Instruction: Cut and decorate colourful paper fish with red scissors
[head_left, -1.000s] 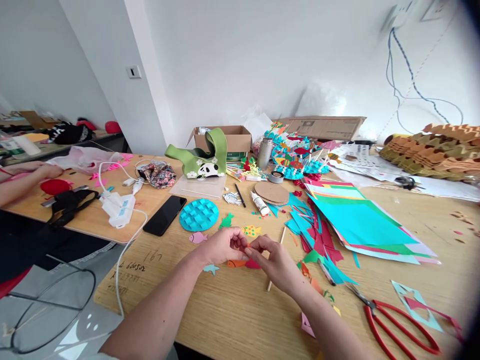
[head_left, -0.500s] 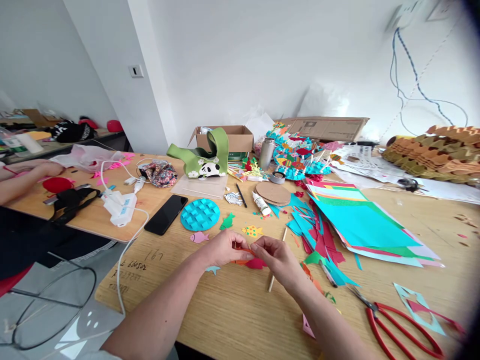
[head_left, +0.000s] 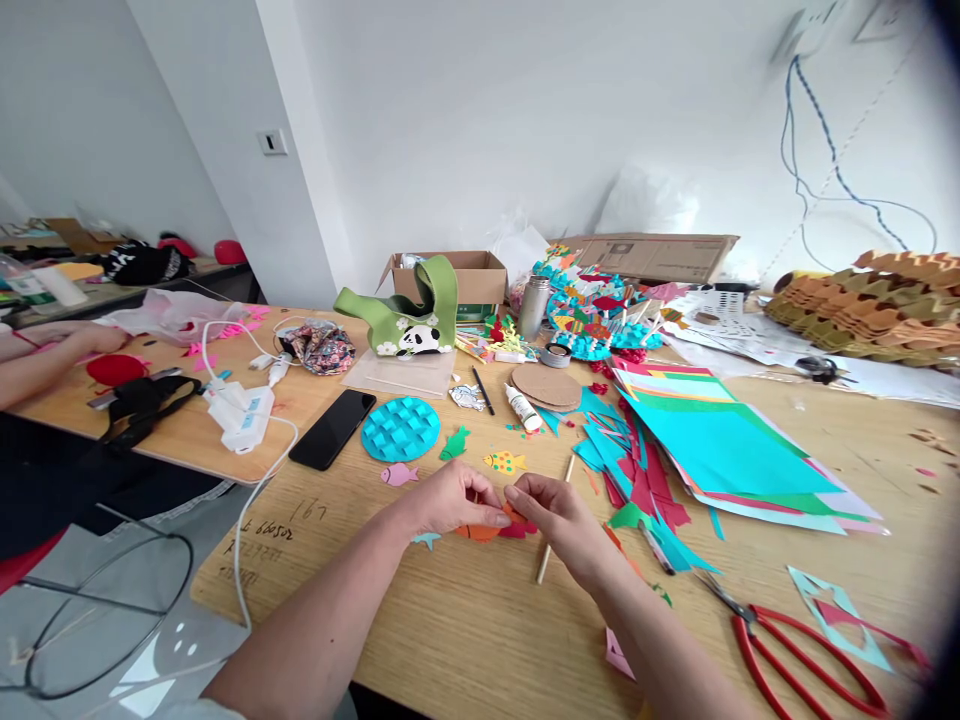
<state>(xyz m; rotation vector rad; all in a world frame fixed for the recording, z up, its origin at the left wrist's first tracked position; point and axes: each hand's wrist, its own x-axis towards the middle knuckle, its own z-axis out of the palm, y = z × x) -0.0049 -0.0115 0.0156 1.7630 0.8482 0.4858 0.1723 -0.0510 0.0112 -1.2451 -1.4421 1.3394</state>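
My left hand (head_left: 450,498) and my right hand (head_left: 553,515) meet just above the wooden table (head_left: 465,620), fingertips pinched together on a small orange paper piece (head_left: 514,514). Under them lie an orange paper fish (head_left: 478,532) and a red paper cutout (head_left: 519,530). A thin wooden stick (head_left: 553,520) runs beneath my right hand. Just beyond the hands lie a yellow fish (head_left: 504,461), a green fish (head_left: 454,443), a pink fish (head_left: 397,474) and a teal woven paper disc (head_left: 400,429). A small teal star (head_left: 427,540) lies by my left wrist.
Red scissors (head_left: 795,650) lie at the front right, a stack of coloured paper sheets (head_left: 720,440) and scraps beyond them. A black phone (head_left: 332,429), white charger (head_left: 241,412), glue tube (head_left: 521,407), cardboard disc (head_left: 546,387) and green panda bag (head_left: 405,310) sit farther back. Another person's arm (head_left: 45,355) rests far left.
Both hands have dropped slightly toward the table and closer to the orange fish, still pinching the small orange piece. Nothing else has moved.
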